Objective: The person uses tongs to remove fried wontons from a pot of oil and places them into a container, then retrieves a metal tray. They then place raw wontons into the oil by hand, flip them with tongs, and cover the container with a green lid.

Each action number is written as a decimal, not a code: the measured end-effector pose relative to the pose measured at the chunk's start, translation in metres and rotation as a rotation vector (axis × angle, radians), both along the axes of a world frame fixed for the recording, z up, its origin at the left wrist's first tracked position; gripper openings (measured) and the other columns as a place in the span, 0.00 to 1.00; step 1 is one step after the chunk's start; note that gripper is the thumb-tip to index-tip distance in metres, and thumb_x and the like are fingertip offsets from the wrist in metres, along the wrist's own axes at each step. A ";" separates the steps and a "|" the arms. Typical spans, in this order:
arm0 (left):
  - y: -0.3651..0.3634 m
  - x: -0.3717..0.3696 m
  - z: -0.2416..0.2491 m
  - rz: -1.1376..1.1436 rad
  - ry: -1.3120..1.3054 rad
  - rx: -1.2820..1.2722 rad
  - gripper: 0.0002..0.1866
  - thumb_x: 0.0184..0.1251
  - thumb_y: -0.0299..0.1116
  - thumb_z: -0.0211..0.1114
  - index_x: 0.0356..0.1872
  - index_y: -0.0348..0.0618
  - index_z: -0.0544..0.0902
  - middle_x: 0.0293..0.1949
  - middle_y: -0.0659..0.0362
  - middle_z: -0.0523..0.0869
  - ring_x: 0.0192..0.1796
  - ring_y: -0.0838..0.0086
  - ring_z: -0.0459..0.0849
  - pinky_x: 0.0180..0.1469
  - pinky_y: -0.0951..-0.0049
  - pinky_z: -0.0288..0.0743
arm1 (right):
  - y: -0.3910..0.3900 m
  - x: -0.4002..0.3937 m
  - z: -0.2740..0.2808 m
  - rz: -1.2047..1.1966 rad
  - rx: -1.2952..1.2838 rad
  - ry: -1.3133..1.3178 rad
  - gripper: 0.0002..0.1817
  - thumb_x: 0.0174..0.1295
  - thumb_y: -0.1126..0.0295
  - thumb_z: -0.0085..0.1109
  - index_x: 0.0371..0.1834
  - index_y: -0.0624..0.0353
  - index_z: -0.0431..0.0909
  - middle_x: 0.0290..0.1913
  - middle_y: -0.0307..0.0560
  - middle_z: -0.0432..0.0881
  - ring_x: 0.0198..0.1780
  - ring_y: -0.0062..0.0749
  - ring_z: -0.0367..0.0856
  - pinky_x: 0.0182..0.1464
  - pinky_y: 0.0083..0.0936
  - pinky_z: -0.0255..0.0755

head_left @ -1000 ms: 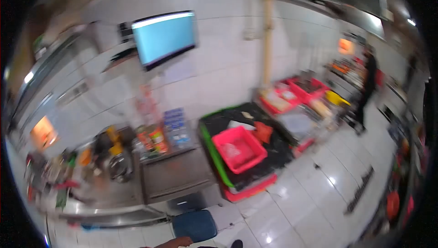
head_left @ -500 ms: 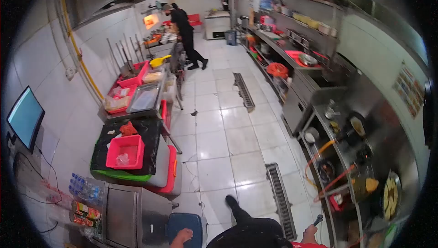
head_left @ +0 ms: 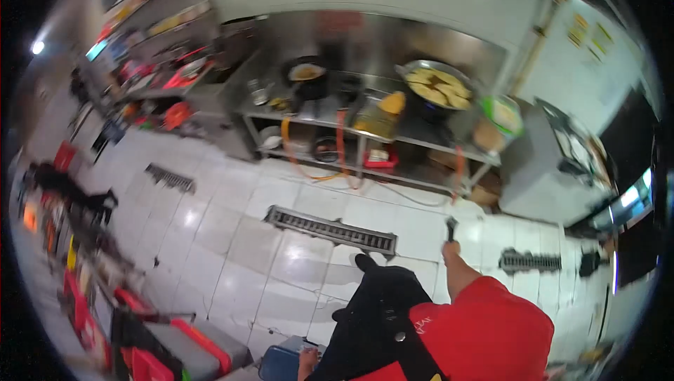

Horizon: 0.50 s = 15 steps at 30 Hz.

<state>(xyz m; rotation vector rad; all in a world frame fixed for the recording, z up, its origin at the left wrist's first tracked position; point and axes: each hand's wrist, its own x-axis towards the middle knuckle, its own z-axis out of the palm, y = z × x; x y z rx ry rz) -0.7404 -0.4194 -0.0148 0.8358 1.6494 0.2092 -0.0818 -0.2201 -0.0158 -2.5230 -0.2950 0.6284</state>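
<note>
My right hand is closed round a short dark wrench-like tool whose widened end points away from me. It is held out over the tiled floor, apart from the cooking bench. My left hand hangs low at the bottom edge, beside a bin with a blue lid; blur hides its fingers. Ahead, a large wok full of yellow food pieces stands on the bench. Left of it are a smaller dark pan and a container of yellow liquid.
The steel bench has orange hoses below it. A green-rimmed tub stands at its right end. Floor drains lie between me and the bench. At the far left a person in dark clothes stands by a counter.
My view has swung right, from the aisle to the cooking bench with the wok. My right arm now reaches further into view with the tool still in hand.
</note>
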 end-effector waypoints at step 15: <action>0.309 0.416 0.388 -0.858 0.047 1.221 0.23 0.53 0.21 0.57 0.53 0.47 0.80 0.46 0.47 0.82 0.50 0.48 0.78 0.51 0.54 0.73 | -0.094 0.126 0.069 0.354 0.280 0.182 0.14 0.64 0.68 0.52 0.50 0.60 0.76 0.21 0.38 0.74 0.18 0.21 0.71 0.18 0.23 0.64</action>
